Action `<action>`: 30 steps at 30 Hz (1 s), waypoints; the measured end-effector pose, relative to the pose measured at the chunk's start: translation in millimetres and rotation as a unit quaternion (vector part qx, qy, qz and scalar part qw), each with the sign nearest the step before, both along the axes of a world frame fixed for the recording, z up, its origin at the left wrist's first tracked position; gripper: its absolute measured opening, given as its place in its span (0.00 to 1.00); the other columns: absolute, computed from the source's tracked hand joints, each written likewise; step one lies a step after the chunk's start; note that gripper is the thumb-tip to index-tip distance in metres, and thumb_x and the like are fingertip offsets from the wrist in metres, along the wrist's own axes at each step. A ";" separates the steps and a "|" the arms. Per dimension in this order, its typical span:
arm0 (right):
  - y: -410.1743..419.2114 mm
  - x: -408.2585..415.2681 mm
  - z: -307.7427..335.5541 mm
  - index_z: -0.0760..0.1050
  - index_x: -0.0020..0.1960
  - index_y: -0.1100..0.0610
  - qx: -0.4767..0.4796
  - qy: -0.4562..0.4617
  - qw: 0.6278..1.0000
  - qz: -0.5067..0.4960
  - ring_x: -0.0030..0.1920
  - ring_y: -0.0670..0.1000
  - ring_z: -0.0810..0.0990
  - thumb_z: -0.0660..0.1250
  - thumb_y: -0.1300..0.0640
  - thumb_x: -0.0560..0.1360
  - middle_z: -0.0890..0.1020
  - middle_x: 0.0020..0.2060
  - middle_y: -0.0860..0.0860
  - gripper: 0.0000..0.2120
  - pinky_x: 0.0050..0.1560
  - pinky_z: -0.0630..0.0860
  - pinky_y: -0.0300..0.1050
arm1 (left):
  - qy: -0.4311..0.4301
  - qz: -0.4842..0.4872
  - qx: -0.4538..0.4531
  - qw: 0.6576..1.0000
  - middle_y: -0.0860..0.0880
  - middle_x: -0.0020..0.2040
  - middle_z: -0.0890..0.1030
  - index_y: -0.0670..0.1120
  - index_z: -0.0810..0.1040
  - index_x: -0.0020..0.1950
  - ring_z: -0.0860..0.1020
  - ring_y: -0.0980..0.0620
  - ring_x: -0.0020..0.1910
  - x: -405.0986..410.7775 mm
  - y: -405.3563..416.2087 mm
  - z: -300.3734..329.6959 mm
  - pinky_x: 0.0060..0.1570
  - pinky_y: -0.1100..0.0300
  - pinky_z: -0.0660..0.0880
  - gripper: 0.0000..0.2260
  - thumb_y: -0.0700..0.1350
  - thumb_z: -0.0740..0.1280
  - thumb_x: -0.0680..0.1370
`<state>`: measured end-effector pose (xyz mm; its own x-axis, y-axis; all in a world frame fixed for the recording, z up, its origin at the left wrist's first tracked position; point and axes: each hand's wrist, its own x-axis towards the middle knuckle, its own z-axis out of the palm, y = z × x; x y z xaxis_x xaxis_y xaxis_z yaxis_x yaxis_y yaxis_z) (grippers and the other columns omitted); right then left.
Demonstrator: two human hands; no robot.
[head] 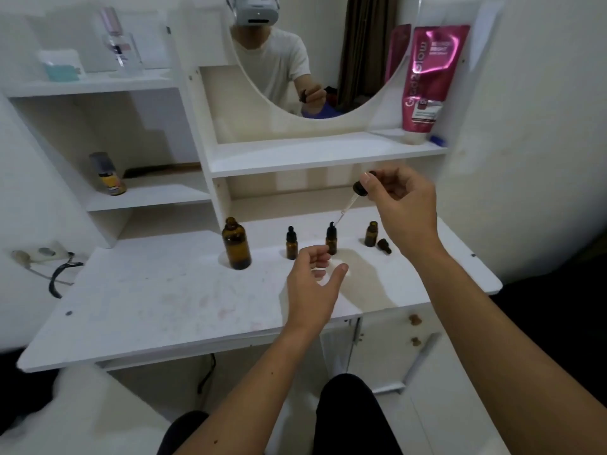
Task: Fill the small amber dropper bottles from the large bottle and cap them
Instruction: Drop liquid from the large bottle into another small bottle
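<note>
**Dropper poised over the middle bottle — tip alignment is the risk**

The right hand (405, 205) pinches the black rubber-bulbed dropper cap (361, 188) between thumb and fingertips, its clear glass pipette (345, 210) slanting down and away from the grip toward the middle small amber glass bottle (331, 239). The pipette's tip sits at or just above that bottle's dark top; whether it is actually inside the neck cannot be told at this size.

The left hand (315, 277) holds nothing — fingers loosely curved, thumb out, hovering just in front of the same bottle as if about to steady it. It does not clearly touch the glass.

Further from the grip, on the far side of the middle bottle, stands a capped small amber dropper bottle (291, 243), and beyond that the large amber glass bottle (236, 244), uncapped. Below the right wrist stands an open small amber bottle (371, 234) with a loose black dropper cap (384, 246) lying just beside it on the white table (164, 307).

What could go wrong, as I judge it: the pipette comes in tilted, so it may catch the rim and tip the light, unheld bottle, or drip onto the table. A squeeze on the bulb while seating it would spill liquid. The reaching left hand could also nudge the bottle before gripping.
</note>
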<state>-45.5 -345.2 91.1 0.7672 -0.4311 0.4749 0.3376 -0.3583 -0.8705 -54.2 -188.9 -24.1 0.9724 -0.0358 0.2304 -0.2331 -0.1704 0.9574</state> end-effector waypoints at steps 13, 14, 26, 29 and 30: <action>-70.3 7.7 -14.9 0.84 0.54 0.56 -0.017 0.033 0.998 -0.044 0.48 0.47 0.89 0.75 0.52 0.80 0.89 0.44 0.48 0.08 0.59 0.85 0.50 | 0.020 -0.044 0.042 0.998 0.53 0.74 0.72 0.49 0.68 0.77 0.71 0.55 0.72 45.3 -97.2 -10.5 0.72 0.57 0.69 0.29 0.50 0.74 0.79; -72.0 9.8 -16.6 0.83 0.54 0.56 -0.018 0.035 0.998 -0.046 0.48 0.47 0.89 0.75 0.52 0.80 0.89 0.44 0.48 0.08 0.59 0.85 0.50 | 0.021 -0.042 0.043 0.998 0.53 0.75 0.71 0.49 0.68 0.77 0.71 0.54 0.73 50.5 -99.8 -11.6 0.73 0.55 0.69 0.29 0.49 0.74 0.79; -69.7 28.6 -37.0 0.83 0.52 0.55 -0.032 0.053 0.998 -0.022 0.47 0.46 0.89 0.75 0.54 0.79 0.89 0.42 0.48 0.05 0.57 0.84 0.46 | 0.003 -0.025 0.046 0.999 0.59 0.53 0.82 0.45 0.80 0.66 0.78 0.71 0.51 82.6 -107.1 -13.3 0.53 0.77 0.71 0.14 0.41 0.72 0.80; -66.1 31.6 -41.1 0.84 0.50 0.57 -0.041 0.055 0.997 -0.018 0.46 0.47 0.89 0.75 0.55 0.79 0.89 0.42 0.48 0.05 0.57 0.84 0.46 | -0.006 -0.029 0.049 0.998 0.58 0.52 0.83 0.45 0.81 0.62 0.79 0.69 0.50 83.2 -106.6 -13.8 0.55 0.74 0.73 0.11 0.41 0.72 0.80; -65.1 32.4 -42.4 0.84 0.49 0.57 -0.044 0.055 0.997 -0.022 0.46 0.46 0.89 0.75 0.56 0.79 0.89 0.41 0.49 0.04 0.56 0.84 0.45 | -0.007 -0.033 0.045 0.998 0.57 0.53 0.84 0.45 0.82 0.62 0.80 0.68 0.51 83.0 -106.3 -13.9 0.56 0.73 0.74 0.10 0.41 0.72 0.80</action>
<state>-13.1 -410.4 48.7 0.7985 -0.4260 0.4253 0.2234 -0.4464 -0.8665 28.8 -295.1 -38.0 0.9640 -0.1212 0.2368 -0.2599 -0.2402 0.9353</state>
